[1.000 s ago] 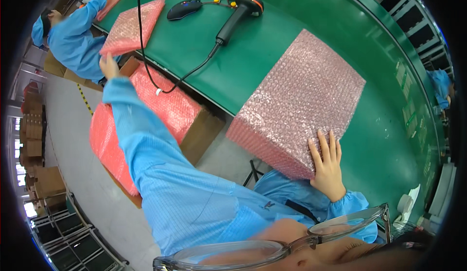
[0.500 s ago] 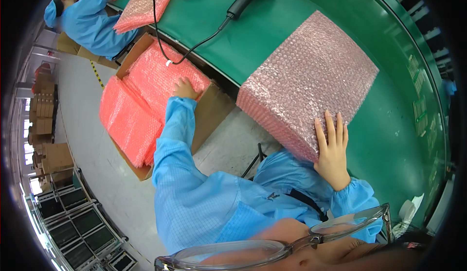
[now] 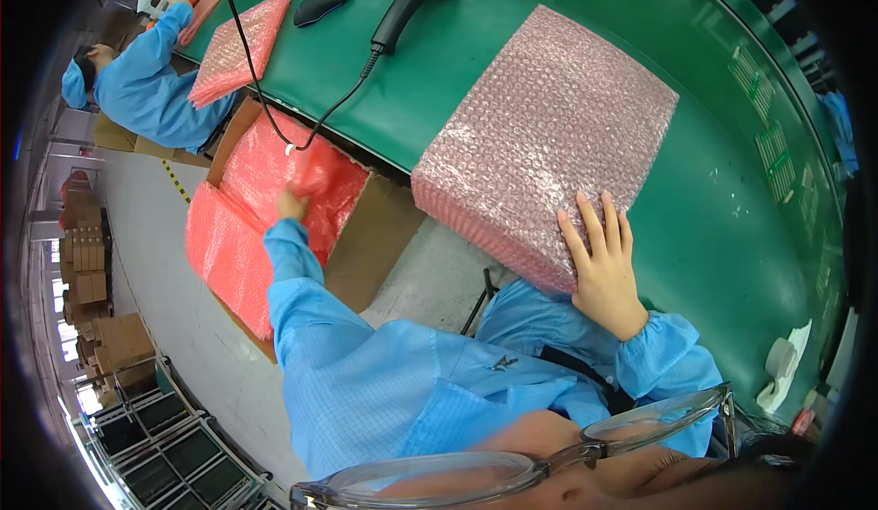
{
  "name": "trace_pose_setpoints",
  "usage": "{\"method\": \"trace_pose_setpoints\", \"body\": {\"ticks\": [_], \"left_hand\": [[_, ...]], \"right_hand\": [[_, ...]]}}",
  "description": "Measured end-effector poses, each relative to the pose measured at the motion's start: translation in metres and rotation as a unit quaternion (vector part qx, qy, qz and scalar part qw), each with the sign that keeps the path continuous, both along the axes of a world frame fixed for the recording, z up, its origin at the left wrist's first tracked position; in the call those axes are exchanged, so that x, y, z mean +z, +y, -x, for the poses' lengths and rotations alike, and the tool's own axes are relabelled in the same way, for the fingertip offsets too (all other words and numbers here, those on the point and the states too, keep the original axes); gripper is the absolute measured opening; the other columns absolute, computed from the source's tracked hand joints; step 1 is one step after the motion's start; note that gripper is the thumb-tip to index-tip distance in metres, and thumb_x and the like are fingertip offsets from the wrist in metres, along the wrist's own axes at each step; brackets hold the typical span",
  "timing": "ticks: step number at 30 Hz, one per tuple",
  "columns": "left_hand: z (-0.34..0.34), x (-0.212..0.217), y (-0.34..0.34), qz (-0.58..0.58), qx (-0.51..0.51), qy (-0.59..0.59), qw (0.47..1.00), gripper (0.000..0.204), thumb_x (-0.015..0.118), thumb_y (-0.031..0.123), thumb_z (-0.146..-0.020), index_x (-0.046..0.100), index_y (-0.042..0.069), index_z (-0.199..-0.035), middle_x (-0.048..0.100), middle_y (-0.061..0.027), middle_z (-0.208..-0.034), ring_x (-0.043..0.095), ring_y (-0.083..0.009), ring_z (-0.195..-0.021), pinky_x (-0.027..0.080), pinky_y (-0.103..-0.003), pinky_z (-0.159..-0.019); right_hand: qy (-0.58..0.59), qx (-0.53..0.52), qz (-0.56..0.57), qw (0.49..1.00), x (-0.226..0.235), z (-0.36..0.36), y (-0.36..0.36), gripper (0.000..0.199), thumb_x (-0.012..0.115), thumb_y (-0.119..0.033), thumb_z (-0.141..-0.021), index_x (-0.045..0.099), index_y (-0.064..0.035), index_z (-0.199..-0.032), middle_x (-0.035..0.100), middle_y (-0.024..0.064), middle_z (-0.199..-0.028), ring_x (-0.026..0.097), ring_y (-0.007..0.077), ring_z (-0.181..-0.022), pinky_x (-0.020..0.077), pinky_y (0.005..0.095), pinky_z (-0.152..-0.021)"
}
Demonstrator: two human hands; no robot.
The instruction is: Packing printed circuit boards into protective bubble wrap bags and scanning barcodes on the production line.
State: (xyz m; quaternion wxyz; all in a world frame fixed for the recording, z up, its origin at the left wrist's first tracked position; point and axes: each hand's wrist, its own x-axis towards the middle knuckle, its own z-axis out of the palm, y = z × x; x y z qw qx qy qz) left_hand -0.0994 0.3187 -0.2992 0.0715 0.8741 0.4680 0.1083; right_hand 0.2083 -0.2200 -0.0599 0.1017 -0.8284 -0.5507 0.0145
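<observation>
My left hand [image 3: 292, 205] is in the open cardboard box on the left, its fingers closed on the edge of a pink bubble-wrap bag [image 3: 322, 170]. That bag is bent up and creased beside the fingers. More pink bubble-wrap bags [image 3: 229, 254] lie in the same box and bulge over its near side. On the green table, my right hand [image 3: 605, 268] rests with fingers spread on the near corner of a thick, squared stack of paler pink bubble-wrap sheets or bags [image 3: 558, 126]. The stack's near corner overhangs the table edge by my lap.
A cardboard box [image 3: 375, 245] stands beside the green table [image 3: 384, 135]. A barcode scanner [image 3: 402, 7], its black cable hanging over the box, and a mouse [image 3: 322, 4] lie behind. A smaller bubble-wrap pile [image 3: 240, 48] sits far left, near a co-worker [image 3: 151, 89] in blue.
My left hand has drawn back toward me and closed on a bag's edge, bending it up. My right hand stays on the stack. The whole view has shifted slightly.
</observation>
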Motion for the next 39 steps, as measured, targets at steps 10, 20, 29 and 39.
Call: {"method": "trace_pose_setpoints", "body": {"ticks": [10,20,29,39], "left_hand": [[0.082,0.197,-0.025,-0.148,0.176,-0.319,0.919,0.036,0.067,0.016,-0.065,0.063,-0.003,-0.095,0.067,-0.0155,-0.085,0.064,-0.0233,-0.078,0.049,-0.035,-0.069],[0.027,0.334,-0.307,0.018,0.052,-0.578,0.814,0.037,0.055,-0.004,-0.074,0.054,-0.004,-0.111,0.061,-0.0124,-0.106,0.059,-0.0195,-0.093,0.046,-0.030,-0.081],[-0.011,0.321,-0.412,0.528,-0.154,-0.668,0.501,0.053,0.037,0.039,-0.093,0.033,0.005,-0.133,0.039,-0.0129,-0.134,0.040,-0.0286,-0.121,0.031,-0.043,-0.103],[-0.130,0.331,-0.348,0.195,-0.313,-0.451,0.813,0.053,0.052,0.030,-0.089,0.039,-0.001,-0.129,0.042,-0.0135,-0.132,0.039,-0.0253,-0.121,0.028,-0.034,-0.103]], "right_hand": [[-0.021,0.010,-0.027,0.999,-0.007,0.004,-0.006,0.085,0.062,0.000,-0.059,0.031,-0.0103,-0.137,0.021,0.0178,-0.143,0.016,0.0415,-0.133,0.0172,0.0559,-0.104],[0.280,0.304,-0.188,0.891,0.052,0.094,0.016,0.114,0.080,-0.029,-0.058,0.007,-0.0008,-0.141,0.008,0.0261,-0.144,0.005,0.0455,-0.134,0.0111,0.0582,-0.104],[0.057,0.238,-0.541,0.805,-0.019,0.141,0.042,0.087,0.075,-0.029,-0.058,0.031,-0.0087,-0.129,0.028,0.0265,-0.137,0.034,0.0430,-0.124,0.0333,0.0562,-0.095],[0.462,-0.134,-0.621,0.619,0.083,-0.061,0.004,0.042,0.063,-0.004,-0.076,0.048,0.0024,-0.115,0.060,0.0100,-0.099,0.059,0.0192,-0.089,0.0494,0.0298,-0.072]]}}
